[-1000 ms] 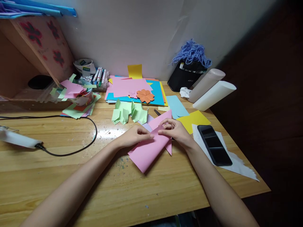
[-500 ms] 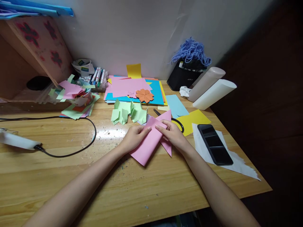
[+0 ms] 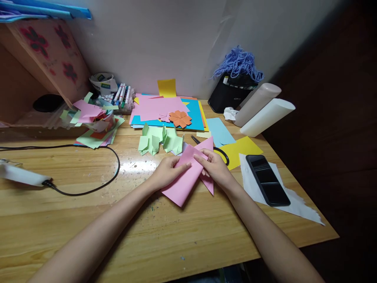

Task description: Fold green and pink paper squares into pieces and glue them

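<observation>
A folded sheet of pink paper (image 3: 182,188) is held between both hands just above the wooden table, a pointed flap sticking out on its right. My left hand (image 3: 168,172) grips the paper's left side, thumb lying on top and fingers hidden beneath. With thumb on top and fingers behind, my right hand (image 3: 214,167) pinches the upper right edge. Scissors (image 3: 222,154) lie partly hidden behind the pink paper and right hand. Folded green paper pieces (image 3: 160,139) stand just beyond the hands.
Coloured sheets (image 3: 196,112) with an orange paper flower (image 3: 180,118) lie at the back. To the right are yellow paper (image 3: 244,151), a phone (image 3: 266,179) and two bottles (image 3: 268,118). A black cable (image 3: 118,169) loops at left near a tub of scraps (image 3: 101,122).
My left thumb has slid slightly right and down across the pink paper. The grip of both hands is otherwise the same.
</observation>
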Demonstrator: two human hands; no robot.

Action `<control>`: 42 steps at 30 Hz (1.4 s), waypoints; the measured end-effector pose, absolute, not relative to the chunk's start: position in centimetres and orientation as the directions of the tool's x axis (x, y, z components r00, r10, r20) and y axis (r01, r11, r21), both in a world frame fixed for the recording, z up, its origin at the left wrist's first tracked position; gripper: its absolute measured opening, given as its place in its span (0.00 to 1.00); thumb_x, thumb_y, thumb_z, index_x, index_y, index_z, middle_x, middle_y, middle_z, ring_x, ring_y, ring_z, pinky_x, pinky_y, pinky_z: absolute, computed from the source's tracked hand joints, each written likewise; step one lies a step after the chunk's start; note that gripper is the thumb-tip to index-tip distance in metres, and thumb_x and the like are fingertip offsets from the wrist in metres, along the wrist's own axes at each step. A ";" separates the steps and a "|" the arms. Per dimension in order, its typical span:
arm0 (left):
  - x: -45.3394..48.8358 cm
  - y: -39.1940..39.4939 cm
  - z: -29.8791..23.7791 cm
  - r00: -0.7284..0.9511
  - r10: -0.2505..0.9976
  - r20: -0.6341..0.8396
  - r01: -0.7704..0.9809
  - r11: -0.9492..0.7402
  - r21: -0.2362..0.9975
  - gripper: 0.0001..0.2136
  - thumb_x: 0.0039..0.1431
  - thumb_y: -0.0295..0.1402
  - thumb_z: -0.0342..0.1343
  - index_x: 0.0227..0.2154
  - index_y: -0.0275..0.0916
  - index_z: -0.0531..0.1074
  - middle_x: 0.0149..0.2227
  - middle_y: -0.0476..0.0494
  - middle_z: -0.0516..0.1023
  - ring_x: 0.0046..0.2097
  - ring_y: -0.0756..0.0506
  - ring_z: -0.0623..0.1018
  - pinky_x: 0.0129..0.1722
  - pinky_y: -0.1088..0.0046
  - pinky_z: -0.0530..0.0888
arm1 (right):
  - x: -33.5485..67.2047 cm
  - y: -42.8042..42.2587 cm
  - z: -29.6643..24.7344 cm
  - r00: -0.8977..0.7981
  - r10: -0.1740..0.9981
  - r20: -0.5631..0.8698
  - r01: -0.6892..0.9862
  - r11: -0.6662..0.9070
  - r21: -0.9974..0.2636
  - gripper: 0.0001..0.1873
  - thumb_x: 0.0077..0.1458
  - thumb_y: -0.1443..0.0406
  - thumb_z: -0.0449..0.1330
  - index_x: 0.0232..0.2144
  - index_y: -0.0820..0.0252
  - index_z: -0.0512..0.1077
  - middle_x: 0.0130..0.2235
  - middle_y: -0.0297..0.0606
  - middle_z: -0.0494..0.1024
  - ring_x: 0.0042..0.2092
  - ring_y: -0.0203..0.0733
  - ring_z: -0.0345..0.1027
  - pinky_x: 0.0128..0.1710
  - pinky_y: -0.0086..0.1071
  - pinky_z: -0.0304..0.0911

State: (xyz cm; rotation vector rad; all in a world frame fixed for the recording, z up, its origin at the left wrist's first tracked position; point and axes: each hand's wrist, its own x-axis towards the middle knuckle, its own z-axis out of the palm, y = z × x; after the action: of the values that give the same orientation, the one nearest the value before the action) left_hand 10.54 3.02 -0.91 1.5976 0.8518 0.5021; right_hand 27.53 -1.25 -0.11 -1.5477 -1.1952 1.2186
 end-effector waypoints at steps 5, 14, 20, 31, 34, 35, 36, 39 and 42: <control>10.6 3.2 -1.1 0.621 0.778 -0.096 0.266 -0.094 0.959 0.17 0.54 0.45 0.47 0.21 0.36 0.64 0.21 0.52 0.63 0.24 0.52 0.62 0.22 0.77 0.58 | 27.4 -1.1 -0.4 0.092 0.980 -0.176 0.128 -0.187 -0.974 0.16 0.50 0.52 0.55 0.32 0.58 0.64 0.14 0.24 0.62 0.14 0.30 0.55 0.12 0.23 0.49; 10.8 3.4 -1.6 0.523 0.852 -0.018 0.312 -0.172 0.934 0.18 0.56 0.45 0.45 0.19 0.37 0.59 0.20 0.53 0.59 0.24 0.52 0.59 0.23 0.76 0.57 | 28.1 -0.9 -0.1 0.293 0.952 0.090 0.176 0.039 -0.984 0.13 0.45 0.59 0.63 0.28 0.58 0.62 0.30 0.30 0.67 0.23 0.29 0.63 0.19 0.23 0.60; 10.8 3.4 -1.6 0.502 0.864 0.025 0.336 -0.222 0.915 0.19 0.56 0.45 0.45 0.18 0.37 0.57 0.19 0.53 0.57 0.23 0.53 0.58 0.23 0.76 0.56 | 28.2 -0.8 0.1 0.312 0.950 0.026 0.173 -0.030 -0.984 0.16 0.43 0.58 0.64 0.28 0.60 0.63 0.27 0.30 0.67 0.23 0.28 0.62 0.19 0.23 0.59; 10.7 3.4 -1.9 0.560 0.828 0.028 0.324 -0.250 0.913 0.19 0.57 0.45 0.45 0.17 0.36 0.58 0.19 0.54 0.58 0.23 0.53 0.59 0.23 0.76 0.57 | 28.5 -0.7 0.4 0.208 0.975 -0.084 0.054 -0.098 -0.994 0.16 0.44 0.57 0.63 0.23 0.60 0.60 0.21 0.25 0.61 0.20 0.27 0.57 0.19 0.23 0.55; 10.6 3.4 -1.9 0.569 0.822 0.031 0.333 -0.264 0.905 0.19 0.57 0.45 0.45 0.17 0.36 0.58 0.19 0.54 0.58 0.24 0.53 0.59 0.24 0.76 0.57 | 28.6 -0.7 0.3 0.160 0.984 -0.076 0.127 -0.097 -0.987 0.15 0.45 0.58 0.62 0.22 0.61 0.62 0.21 0.27 0.62 0.21 0.28 0.56 0.21 0.23 0.54; 10.7 3.4 -1.9 0.569 0.821 0.033 0.334 -0.268 0.904 0.19 0.57 0.45 0.45 0.17 0.36 0.58 0.20 0.53 0.59 0.24 0.53 0.60 0.24 0.76 0.57 | 28.6 -0.7 0.2 0.151 0.986 -0.073 0.150 -0.096 -0.984 0.15 0.46 0.58 0.61 0.22 0.61 0.62 0.22 0.27 0.62 0.22 0.28 0.56 0.21 0.24 0.54; 10.7 3.4 -1.9 0.570 0.821 0.035 0.335 -0.272 0.902 0.19 0.57 0.44 0.45 0.17 0.36 0.58 0.20 0.53 0.59 0.24 0.53 0.60 0.24 0.76 0.57 | 28.6 -0.7 0.2 0.149 0.986 -0.070 0.168 -0.095 -0.981 0.14 0.46 0.58 0.61 0.22 0.61 0.63 0.22 0.28 0.63 0.22 0.28 0.56 0.22 0.24 0.54; 10.7 3.4 -1.8 0.572 0.820 0.030 0.336 -0.268 0.903 0.19 0.57 0.44 0.45 0.17 0.36 0.58 0.20 0.53 0.60 0.24 0.53 0.60 0.24 0.76 0.57 | 28.5 -0.8 0.1 0.166 0.985 -0.054 0.184 -0.084 -0.979 0.14 0.45 0.58 0.62 0.22 0.61 0.63 0.22 0.28 0.64 0.22 0.29 0.57 0.22 0.25 0.55; 10.7 3.3 -1.6 0.576 0.817 0.024 0.330 -0.260 0.908 0.19 0.57 0.44 0.45 0.17 0.36 0.58 0.20 0.53 0.61 0.24 0.53 0.60 0.24 0.76 0.57 | 28.4 -0.8 -0.2 0.179 0.983 -0.035 0.171 -0.066 -0.983 0.13 0.46 0.58 0.61 0.22 0.60 0.62 0.22 0.28 0.64 0.23 0.30 0.58 0.22 0.25 0.56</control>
State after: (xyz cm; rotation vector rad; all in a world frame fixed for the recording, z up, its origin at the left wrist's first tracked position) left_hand 10.75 3.31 -1.64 1.8370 0.9342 0.6286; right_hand 28.39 -0.78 -0.18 -1.4536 -1.1782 1.0248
